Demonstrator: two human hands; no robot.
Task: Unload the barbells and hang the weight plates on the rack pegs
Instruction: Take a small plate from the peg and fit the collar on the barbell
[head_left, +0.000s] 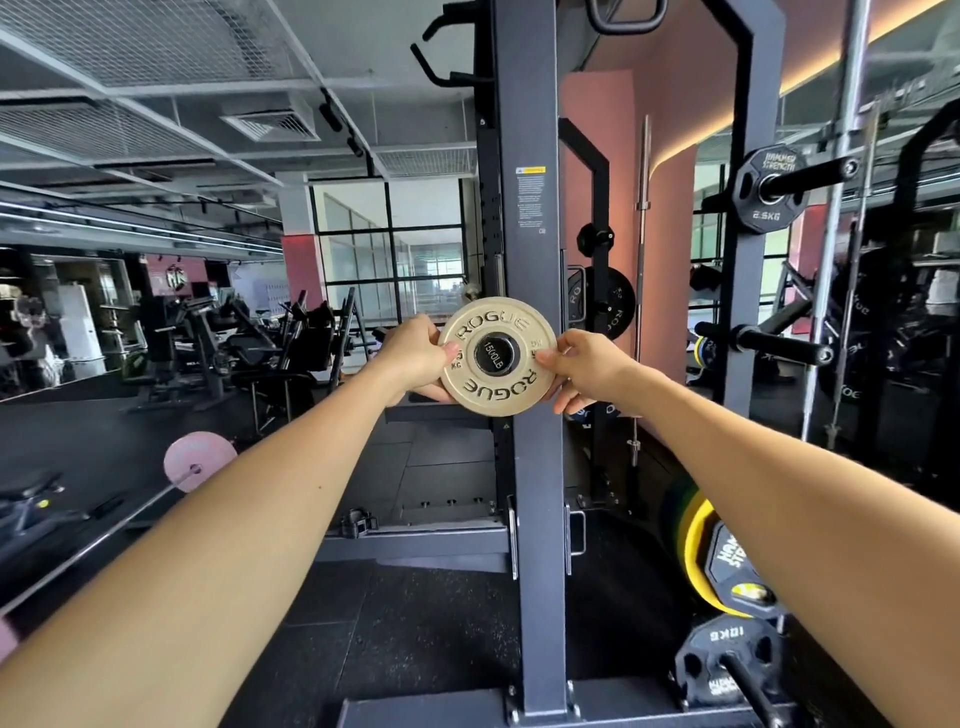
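Fingers of both hands clamp a small tan weight plate (497, 356) by its rim, out in front of the grey rack post (530, 260). On the left hand (415, 358) the thumb presses the plate's front face at its left edge, while the other fingers (434, 396) wrap behind it. On the right hand (584, 366) the thumb sits on the front face at the right edge, and the remaining fingers (569, 405) curl behind and under the lower right rim. The plate stands upright and faces the camera, its raised lettering readable around a dark centre hub marked 1500LB; whether that hub is the end of a peg cannot be told. Both arms reach forward nearly straight, converging on the plate, wrists level with each other. To the right, an upper peg (815, 174) carries a black plate (769, 188) marked 2.5KG, and a lower peg (779, 344) sticks out bare. Down at lower right, a yellow plate (693, 551) and a black plate marked 10KG (727, 657) sit low near the floor. Far left, a pink plate (200, 460) rides a barbell (98, 535).
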